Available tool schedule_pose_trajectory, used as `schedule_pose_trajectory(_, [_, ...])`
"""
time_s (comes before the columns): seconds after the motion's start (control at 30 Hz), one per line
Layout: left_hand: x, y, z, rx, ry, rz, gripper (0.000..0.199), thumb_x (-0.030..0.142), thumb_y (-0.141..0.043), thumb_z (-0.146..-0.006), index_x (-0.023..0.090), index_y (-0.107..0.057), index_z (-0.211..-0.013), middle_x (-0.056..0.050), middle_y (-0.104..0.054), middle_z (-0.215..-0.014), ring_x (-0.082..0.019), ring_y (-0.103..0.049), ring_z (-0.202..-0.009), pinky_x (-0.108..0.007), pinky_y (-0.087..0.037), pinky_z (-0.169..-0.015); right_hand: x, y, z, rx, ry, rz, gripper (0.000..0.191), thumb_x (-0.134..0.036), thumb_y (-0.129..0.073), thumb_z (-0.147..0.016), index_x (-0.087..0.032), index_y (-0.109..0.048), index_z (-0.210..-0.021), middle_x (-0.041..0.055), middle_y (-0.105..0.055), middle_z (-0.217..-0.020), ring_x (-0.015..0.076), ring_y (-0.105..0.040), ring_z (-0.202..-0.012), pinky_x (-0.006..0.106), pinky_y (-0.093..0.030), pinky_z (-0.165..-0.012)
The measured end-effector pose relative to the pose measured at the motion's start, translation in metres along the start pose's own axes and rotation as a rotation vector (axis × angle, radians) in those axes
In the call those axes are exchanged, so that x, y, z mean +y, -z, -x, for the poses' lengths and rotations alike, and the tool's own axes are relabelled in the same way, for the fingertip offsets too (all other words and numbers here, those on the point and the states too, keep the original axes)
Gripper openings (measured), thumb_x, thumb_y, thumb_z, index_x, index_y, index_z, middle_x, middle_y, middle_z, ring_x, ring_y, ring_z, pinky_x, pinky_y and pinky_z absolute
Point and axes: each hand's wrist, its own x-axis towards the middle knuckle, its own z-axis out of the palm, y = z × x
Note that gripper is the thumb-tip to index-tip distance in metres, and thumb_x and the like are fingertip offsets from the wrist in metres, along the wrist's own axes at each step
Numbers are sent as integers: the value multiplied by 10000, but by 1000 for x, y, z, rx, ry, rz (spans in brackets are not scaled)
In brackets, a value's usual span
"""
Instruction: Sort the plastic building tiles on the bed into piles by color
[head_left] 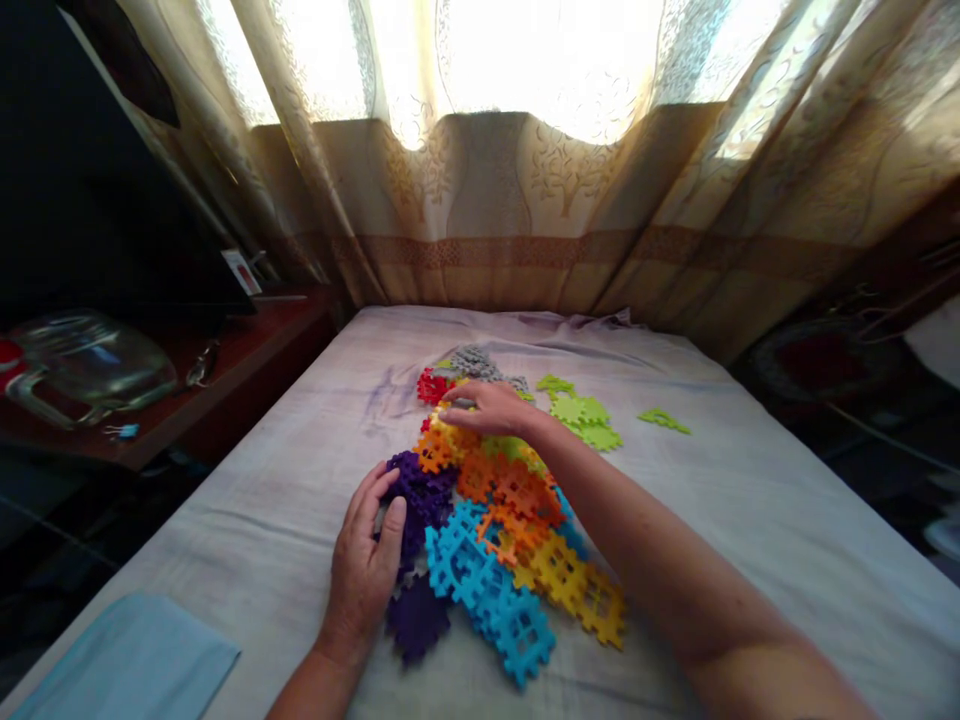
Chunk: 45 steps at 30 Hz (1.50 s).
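My left hand (367,555) rests at the left side of a heap of purple interlocking tiles (421,492), thumb and fingers apart, the fingertips touching them. My right hand (487,408) reaches across the pile with its fingers stretched over yellow interlocking tiles (459,440). Its fingertips partly cover those tiles. Below it lie orange tiles (517,490), and blue tiles (487,585) overlap nearer to me. A row of amber tiles (574,578) runs beside the blue ones, partly under my right forearm. Red tiles (431,386) and grey tiles (474,362) sit at the far end.
Lime green tiles (585,415) lie right of my right hand, with one triangular green piece (663,420) apart from them. A light blue cloth (127,660) is at the near left. On the brown cabinet (292,325) at left stands a clear container (97,360). A curtain (480,200) hangs behind.
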Motion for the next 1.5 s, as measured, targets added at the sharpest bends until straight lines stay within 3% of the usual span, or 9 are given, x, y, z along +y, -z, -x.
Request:
schedule_pose_trajectory(0.13, [0, -1, 0, 1, -10, -10, 424, 492, -471, -942, 222, -642, -1220, -94, -582, -1385, -242, -517, -1319, -450, -376, -1157, -11, 3, -19, 90, 2, 2, 540, -670, -477, -886, -291, -708, -1193, 36, -672, -1287, 264, -589, -1212, 380, -418, -1047])
schedule_pose_trajectory(0.33, [2, 1, 1, -27, -19, -29, 398, 444, -472, -953, 219, -624, -1243, -96, -573, -1401, -232, -519, -1320, -431, -411, -1133, 37, 2, -78, 229, -568, 29, 783, -721, -479, -843, -286, -429, -1491, 147, -462, -1501, 365, -464, -1337, 557, -373, -1061])
schedule_pose_trajectory(0.5, [4, 2, 1, -25, -26, -26, 387, 430, -473, -956, 218, -620, -1244, -98, -576, -1392, -232, -525, -1314, -431, -415, -1131, 41, -9, -87, 56, -413, -61, 614, -517, -682, -794, -293, -568, -1354, 95, -604, -1357, 303, -570, -1212, 449, -437, -1017])
schedule_pose_trajectory(0.7, [2, 1, 0, -27, -7, -16, 414, 442, -473, -956, 206, -599, -1272, -108, -540, -1433, -229, -491, -1347, -431, -380, -1157, 12, 0, -52, -26, -241, -175, 336, -288, -664, -824, -245, -681, -1157, 1, -732, -1080, 155, -672, -890, 245, -514, -816])
schedule_pose_trajectory(0.93, [0, 0, -1, 6, -19, -32, 473, 486, -478, -943, 208, -568, -1316, -119, -521, -1448, -240, -477, -1360, -424, -383, -1156, 1, 14, 46, -23, 149, -295, 355, -397, -620, -844, -248, -708, -1154, 30, -707, -1192, 203, -642, -1076, 345, -477, -981])
schedule_pose_trajectory(1.03, [-1, -1, -1, 13, -33, -42, 469, 480, -476, -945, 212, -565, -1319, -116, -523, -1446, -240, -484, -1354, -424, -386, -1154, 45, 23, 82, 156, -43, -235, 355, -434, -539, -886, -251, -724, -1128, 51, -714, -1187, 239, -626, -1130, 388, -455, -1021])
schedule_pose_trajectory(1.17, [-1, -2, -1, 28, -61, -52, 458, 470, -482, -945, 207, -572, -1310, -120, -531, -1434, -243, -498, -1339, -421, -395, -1147, 132, 38, 117, 646, -784, 208, 485, -418, -454, -904, -214, -632, -1306, 139, -593, -1378, 336, -504, -1297, 559, -370, -1072])
schedule_pose_trajectory(1.23, [-2, -2, -1, 25, -69, -55, 459, 467, -483, -947, 200, -572, -1309, -124, -532, -1432, -243, -500, -1336, -419, -398, -1145, 158, 40, 126, 603, -1024, 252, 555, -478, -405, -923, -187, -592, -1356, 181, -545, -1422, 373, -489, -1310, 613, -362, -1054])
schedule_pose_trajectory(1.5, [-4, -3, -2, 32, -86, -65, 436, 440, -495, -943, 213, -572, -1308, -115, -522, -1439, -244, -495, -1339, -420, -395, -1147, 93, -16, 78, 332, -542, 112, 514, -475, -388, -961, -205, -579, -1355, 111, -564, -1427, 254, -485, -1342, 447, -335, -1136])
